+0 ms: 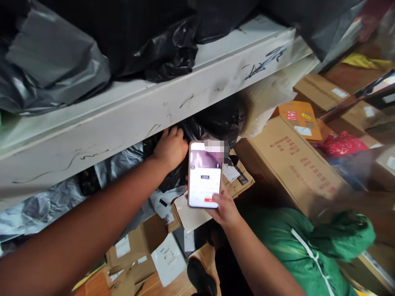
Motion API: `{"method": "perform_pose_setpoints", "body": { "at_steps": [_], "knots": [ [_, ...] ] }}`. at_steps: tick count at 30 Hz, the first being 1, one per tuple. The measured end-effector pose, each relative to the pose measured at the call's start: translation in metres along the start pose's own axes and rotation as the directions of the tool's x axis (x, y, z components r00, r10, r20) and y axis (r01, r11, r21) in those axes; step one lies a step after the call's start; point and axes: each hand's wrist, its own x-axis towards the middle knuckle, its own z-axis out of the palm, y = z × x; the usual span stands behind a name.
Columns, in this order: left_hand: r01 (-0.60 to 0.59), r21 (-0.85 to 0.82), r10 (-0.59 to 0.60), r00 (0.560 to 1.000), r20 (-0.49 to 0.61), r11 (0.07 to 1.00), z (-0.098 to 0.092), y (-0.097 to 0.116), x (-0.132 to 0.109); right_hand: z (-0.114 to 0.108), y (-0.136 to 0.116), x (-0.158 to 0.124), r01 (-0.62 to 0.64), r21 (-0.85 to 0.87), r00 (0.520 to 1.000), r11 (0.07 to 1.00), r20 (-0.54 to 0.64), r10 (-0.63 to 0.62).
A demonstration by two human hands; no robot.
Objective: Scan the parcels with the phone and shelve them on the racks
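Observation:
My right hand [226,209] holds a smartphone [202,187] upright, its lit screen facing me. The thumb lies on the screen's lower right, by a red button. Under the edge of the grey shelf [123,119], my left hand [173,146] is closed on a black plastic bag [174,177], fingers curled and their tips partly hidden. Another black bag bulges [225,115] just right of that hand. Below the phone lie a flattened cardboard piece [193,218] and a brown parcel [243,176] with a label.
Black bags [148,37] crowd the shelf above. A large carton [296,164] and a tied green sack [277,234] stand on the right, with several parcels behind. Cardboard boxes [135,246] and a white parcel [169,259] lie near my shoe [200,275].

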Motion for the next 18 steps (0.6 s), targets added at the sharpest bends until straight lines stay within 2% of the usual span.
{"method": "perform_pose_setpoints", "body": {
  "at_steps": [2,6,11,14,16,18],
  "knots": [
    [-0.082,0.043,0.078,0.994,0.074,0.996,0.004,-0.001,-0.014,0.0,-0.004,0.023,0.089,-0.058,0.996,0.994,-0.003,-0.089],
    [-0.186,0.058,0.183,0.982,0.045,0.981,0.001,0.002,-0.052,-0.011,-0.016,0.057,0.206,-0.245,0.977,0.947,-0.004,-0.213],
    [-0.204,0.079,0.198,0.977,0.082,0.976,-0.012,0.007,-0.067,-0.028,-0.025,0.081,0.329,-0.473,0.922,0.817,-0.028,-0.387],
    [-0.213,0.107,0.209,0.977,0.045,0.971,-0.018,-0.011,-0.091,-0.033,-0.031,0.086,0.338,-0.539,0.917,0.772,0.003,-0.399],
    [-0.14,0.12,0.144,0.989,-0.025,0.983,-0.02,-0.025,-0.118,-0.035,-0.036,0.086,0.309,-0.56,0.93,0.769,0.011,-0.366],
    [-0.056,0.11,0.06,0.998,-0.036,0.992,-0.021,-0.029,-0.139,-0.036,-0.04,0.084,0.268,-0.559,0.95,0.784,0.017,-0.313]
  ]
}}
